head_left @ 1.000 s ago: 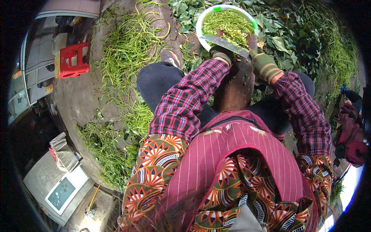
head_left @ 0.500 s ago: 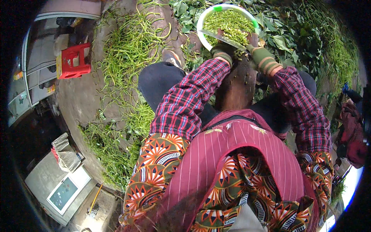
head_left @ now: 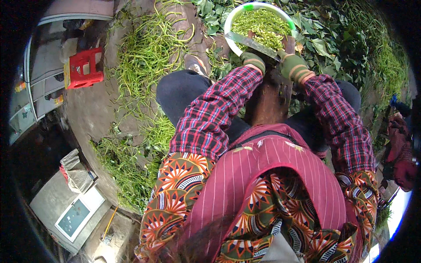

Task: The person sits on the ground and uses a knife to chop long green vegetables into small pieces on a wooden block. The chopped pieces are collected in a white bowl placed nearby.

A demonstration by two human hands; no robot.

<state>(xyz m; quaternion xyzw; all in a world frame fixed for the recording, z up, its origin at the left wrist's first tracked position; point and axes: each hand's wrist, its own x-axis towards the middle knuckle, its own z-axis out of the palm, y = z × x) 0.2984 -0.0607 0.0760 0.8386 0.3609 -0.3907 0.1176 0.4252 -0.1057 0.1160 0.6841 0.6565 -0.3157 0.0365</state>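
A long-bladed knife (head_left: 252, 44) slants over the near rim of a white basin (head_left: 228, 24) with green patches on its edge. My right hand (head_left: 294, 66), in an olive glove with tan stripes, is closed round the knife's handle end. Just below the blade is my left hand (head_left: 253, 60), gloved alike; its fingers are hidden, so what they hold cannot be made out. Chopped green beans (head_left: 258, 23) fill the basin. Between my knees, a brown wooden board (head_left: 268, 103) runs from my lap toward the basin.
Long green beans (head_left: 142, 59) lie heaped on the ground at the left. Leafy greens (head_left: 322, 46) spread behind and right of the basin. Farther left stands a red plastic stool (head_left: 85, 69). Dark red cloth (head_left: 401, 153) shows at the far right.
The knife has turned so that more of its broad face shows. My right hand has shifted slightly left. Green pieces that were below the blade no longer show there.
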